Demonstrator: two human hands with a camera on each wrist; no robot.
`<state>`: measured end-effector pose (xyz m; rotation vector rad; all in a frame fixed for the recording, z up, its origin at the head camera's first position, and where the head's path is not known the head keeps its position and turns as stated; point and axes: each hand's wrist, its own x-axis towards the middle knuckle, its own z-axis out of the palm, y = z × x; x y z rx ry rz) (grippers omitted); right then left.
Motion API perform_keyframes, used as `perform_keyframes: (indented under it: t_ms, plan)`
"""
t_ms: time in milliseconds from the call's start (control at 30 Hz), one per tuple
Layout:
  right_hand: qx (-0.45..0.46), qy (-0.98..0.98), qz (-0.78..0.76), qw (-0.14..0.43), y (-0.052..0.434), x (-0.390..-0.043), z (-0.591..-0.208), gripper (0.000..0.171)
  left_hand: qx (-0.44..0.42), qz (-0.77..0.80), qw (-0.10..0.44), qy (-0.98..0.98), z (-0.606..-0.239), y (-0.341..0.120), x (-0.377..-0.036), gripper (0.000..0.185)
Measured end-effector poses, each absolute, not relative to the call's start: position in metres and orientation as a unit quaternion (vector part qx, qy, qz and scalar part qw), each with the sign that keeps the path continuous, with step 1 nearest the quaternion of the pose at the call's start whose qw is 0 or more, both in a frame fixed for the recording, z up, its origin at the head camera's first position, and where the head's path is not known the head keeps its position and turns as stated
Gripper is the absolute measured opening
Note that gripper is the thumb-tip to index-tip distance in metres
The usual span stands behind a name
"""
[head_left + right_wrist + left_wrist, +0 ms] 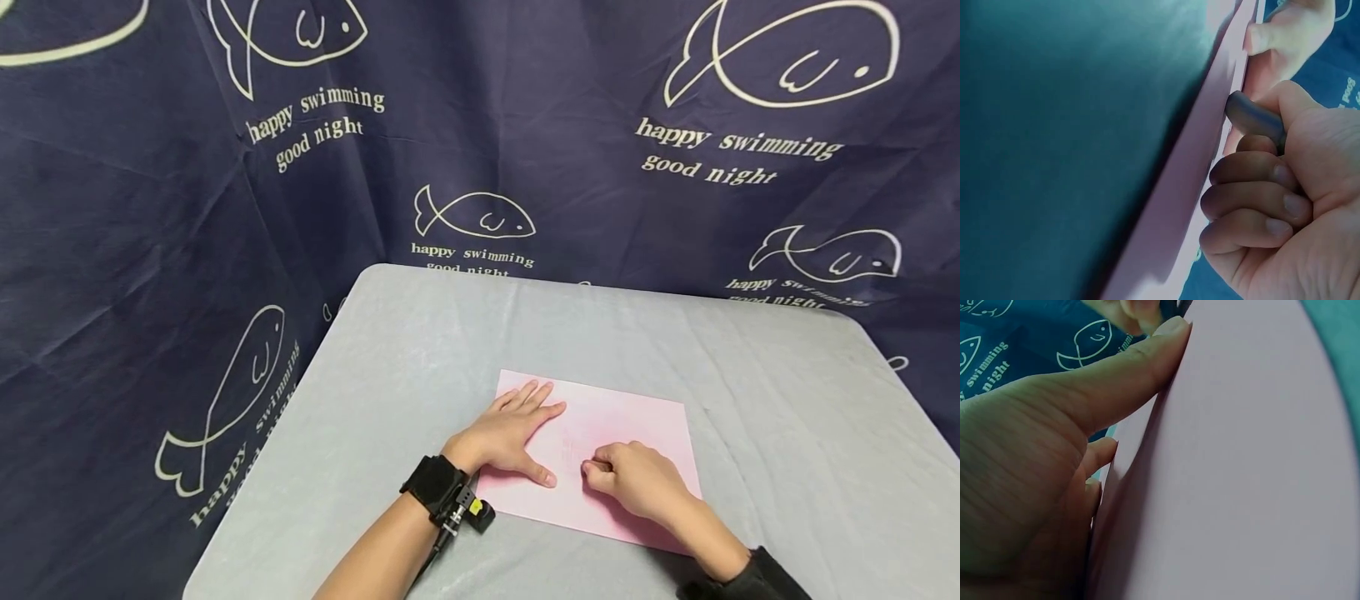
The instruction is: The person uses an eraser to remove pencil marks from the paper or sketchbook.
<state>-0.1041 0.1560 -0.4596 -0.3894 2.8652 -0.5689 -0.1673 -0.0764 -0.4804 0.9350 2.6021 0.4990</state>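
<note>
A pink sheet (637, 408) lies on the table, with faint marks near its middle. My left hand (510, 433) rests on its left part, fingers spread and thumb stretched out; the left wrist view shows the thumb (1141, 365) along the sheet's surface. On the right part, my right hand (637, 479) has its fingers curled. It grips a small, smooth, dark grey eraser-like piece (1254, 115), whose rounded end touches the sheet in the right wrist view. The head view hides this piece behind the fingers.
A pale grey cloth covers the table (420, 358), which has rounded corners. Behind it and at the left hangs a dark blue curtain (585, 208) printed with fish and lettering. A black strap with a small camera (480, 515) is on the left wrist.
</note>
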Motion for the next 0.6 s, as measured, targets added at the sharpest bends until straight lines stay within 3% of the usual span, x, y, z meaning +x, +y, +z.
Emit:
perform_keyframes:
  t_ms: [600]
  plan:
    - [-0.109,0.972,-0.186,0.098,0.196,-0.095,-0.458,0.045,0.333,0.176,0.164,0.912,-0.479,-0.077,-0.167,0.112]
